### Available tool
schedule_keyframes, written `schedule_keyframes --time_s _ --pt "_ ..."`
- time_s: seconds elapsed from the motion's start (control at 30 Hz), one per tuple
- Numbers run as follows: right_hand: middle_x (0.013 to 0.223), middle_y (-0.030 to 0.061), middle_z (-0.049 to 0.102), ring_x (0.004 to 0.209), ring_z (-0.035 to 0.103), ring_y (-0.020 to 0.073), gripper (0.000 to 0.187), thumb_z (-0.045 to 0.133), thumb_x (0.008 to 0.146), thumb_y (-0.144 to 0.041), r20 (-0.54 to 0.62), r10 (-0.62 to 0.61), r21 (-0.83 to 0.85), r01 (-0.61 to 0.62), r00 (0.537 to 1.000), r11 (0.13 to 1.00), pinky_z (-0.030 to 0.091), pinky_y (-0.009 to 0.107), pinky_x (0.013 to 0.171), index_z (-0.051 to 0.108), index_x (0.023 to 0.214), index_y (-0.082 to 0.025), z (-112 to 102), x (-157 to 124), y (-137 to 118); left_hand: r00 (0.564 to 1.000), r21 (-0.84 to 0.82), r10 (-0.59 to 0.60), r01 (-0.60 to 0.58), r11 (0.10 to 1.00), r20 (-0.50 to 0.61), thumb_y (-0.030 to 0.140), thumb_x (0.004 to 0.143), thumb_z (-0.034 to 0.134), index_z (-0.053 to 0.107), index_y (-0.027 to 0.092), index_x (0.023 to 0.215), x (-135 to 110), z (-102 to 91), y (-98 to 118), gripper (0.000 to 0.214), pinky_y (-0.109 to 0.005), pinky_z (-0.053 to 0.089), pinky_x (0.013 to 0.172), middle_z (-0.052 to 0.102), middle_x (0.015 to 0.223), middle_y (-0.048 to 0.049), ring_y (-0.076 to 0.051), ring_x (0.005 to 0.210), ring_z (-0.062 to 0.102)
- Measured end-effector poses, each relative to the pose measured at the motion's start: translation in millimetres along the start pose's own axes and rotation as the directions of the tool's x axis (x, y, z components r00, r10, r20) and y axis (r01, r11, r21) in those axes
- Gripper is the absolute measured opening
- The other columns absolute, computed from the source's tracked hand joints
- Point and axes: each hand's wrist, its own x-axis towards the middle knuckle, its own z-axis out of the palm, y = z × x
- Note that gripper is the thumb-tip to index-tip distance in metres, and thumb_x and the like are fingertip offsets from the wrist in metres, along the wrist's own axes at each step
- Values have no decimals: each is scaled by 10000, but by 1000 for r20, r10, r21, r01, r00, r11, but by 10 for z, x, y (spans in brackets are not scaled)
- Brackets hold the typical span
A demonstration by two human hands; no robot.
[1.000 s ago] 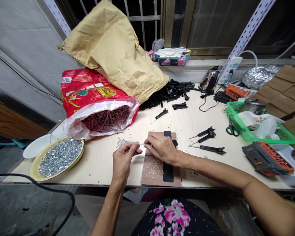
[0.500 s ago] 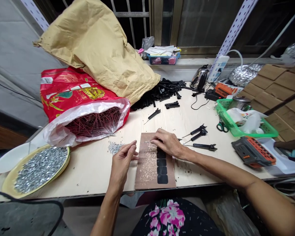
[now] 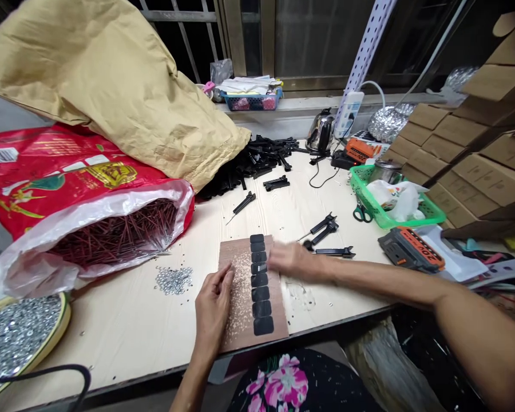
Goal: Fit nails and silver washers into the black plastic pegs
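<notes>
A brown board [image 3: 240, 249] lies at the table's front, with a column of rounded black pads [image 3: 260, 279] and many small pale bits on it. My left hand [image 3: 214, 303] rests at its left edge, fingers curled together; whatever they may hold is hidden. Over the board's right edge, my right hand [image 3: 295, 261] is smeared by motion, so its fingers cannot be read. Just beyond that hand lie several black plastic pieces [image 3: 326, 229], some with thin metal rods. Left of the board is a small heap of shiny metal washers [image 3: 174, 280].
A red bag [image 3: 68, 166] of dark red rods and a yellow bowl [image 3: 64, 320] of washers stand left. Behind are a paper sack [image 3: 124, 91] and piled black pieces [image 3: 266, 154]. Right are scissors [image 3: 362, 213], a green basket [image 3: 377, 214], a battery pack [image 3: 412, 249] and cardboard boxes [image 3: 476, 177].
The view has swung right. My right hand has moved from the board's upper part to its right edge, uncovering the upper pads. My left hand has come down against the board's left side.
</notes>
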Motion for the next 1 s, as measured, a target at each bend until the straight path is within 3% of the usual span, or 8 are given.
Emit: schedule_keyframes --time_s 0.1,0.23,0.27,0.4,0.57,0.73,0.83,1.0 --pt "730 -7 539 673 451 93 267 350 978 -154 58 -204 23 203 977 979 390 201 516 575 834 -156 -22 -56 -140 999 58 31 -29 998 -35 465 855 511 654 208 1110 3 41 -58 390 -319 423 876 644 1079 -61 -215 999 578" --pt "772 24 545 715 465 108 263 356 975 -177 -33 195 -1 -195 980 981 425 210 532 564 819 -136 -112 41 -79 998 67 15 -11 998 -60 460 856 512 654 210 1099 3 52 -83 376 -316 420 898 645 1107 -57 -219 1043 574" --pt "757 22 538 694 459 108 269 354 974 -178 -18 193 -8 -193 981 981 418 207 510 561 808 -136 -117 54 -80 998 70 15 -10 998 -62 459 855 514 654 208 1097 3 51 -83 376 -314 422 896 646 1108 -57 -218 1043 576" --pt "741 -10 529 687 458 95 269 347 959 -111 116 -268 96 258 956 961 391 181 485 557 798 -162 -115 65 -128 998 76 9 -4 997 -65 454 857 509 654 205 1099 2 47 -81 376 -309 437 873 651 1113 -58 -219 1037 585" --pt "767 11 524 705 457 108 339 254 979 -109 92 -25 19 23 995 1000 423 216 542 559 835 -142 -177 159 3 996 85 1 6 996 -84 443 851 521 663 211 1091 1 55 -71 363 -306 431 891 658 1114 -52 -216 1041 589" --pt "818 24 552 779 461 127 258 358 973 -150 129 -139 44 134 982 990 384 222 549 579 839 -148 -102 77 -176 996 82 -10 17 996 -83 439 854 522 662 205 1094 6 72 -54 363 -304 427 892 659 1111 -57 -211 1026 592" --pt "821 34 571 777 471 128 281 362 984 -207 90 -83 80 76 992 994 387 235 584 603 854 -143 -89 3 -211 997 80 -14 20 997 -77 441 853 524 659 203 1100 -4 65 -45 369 -306 428 887 657 1112 -58 -213 1020 592" --pt "839 40 595 810 510 132 274 410 975 -286 140 153 98 -168 978 981 387 245 637 641 906 -156 -423 -221 74 997 57 -26 30 998 -69 452 851 523 658 219 1100 -19 20 -66 366 -304 452 834 654 1100 -52 -220 997 599"
